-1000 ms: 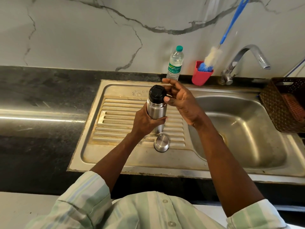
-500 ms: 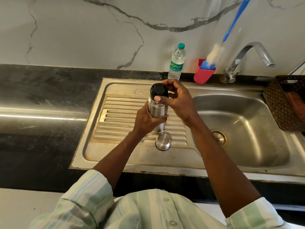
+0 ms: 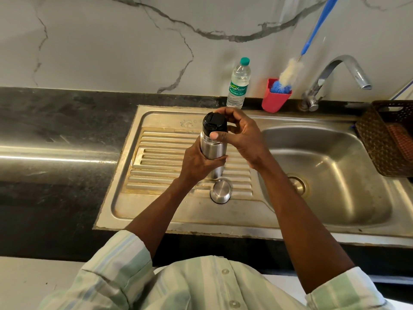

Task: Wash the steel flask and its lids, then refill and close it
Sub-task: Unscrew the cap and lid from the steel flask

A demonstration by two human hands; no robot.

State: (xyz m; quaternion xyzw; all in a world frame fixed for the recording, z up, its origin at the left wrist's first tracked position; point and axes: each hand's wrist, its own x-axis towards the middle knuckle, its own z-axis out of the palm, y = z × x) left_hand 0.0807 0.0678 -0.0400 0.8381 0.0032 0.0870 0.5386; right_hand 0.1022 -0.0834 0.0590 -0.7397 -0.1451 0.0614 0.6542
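Note:
The steel flask [image 3: 213,151] stands upright over the ribbed drainboard [image 3: 161,157] of the steel sink. My left hand [image 3: 199,163] grips its body from the left. A black inner lid [image 3: 214,123] sits on the flask's mouth, and my right hand [image 3: 242,136] holds it with thumb in front and fingers curled round the back. The steel outer cap [image 3: 220,191] lies on the drainboard just in front of the flask, apart from both hands.
A water bottle [image 3: 238,85] with a green cap stands behind the sink. A red cup [image 3: 273,100] holds a blue-handled bottle brush [image 3: 290,72]. The tap [image 3: 335,72] arches over the sink basin [image 3: 330,175]. A brown basket [image 3: 388,137] sits at right. Black counter [image 3: 55,135] lies left.
My right hand has closed from spread fingers beside the black lid to a grip round it and turned on it. The flask stays in my left hand.

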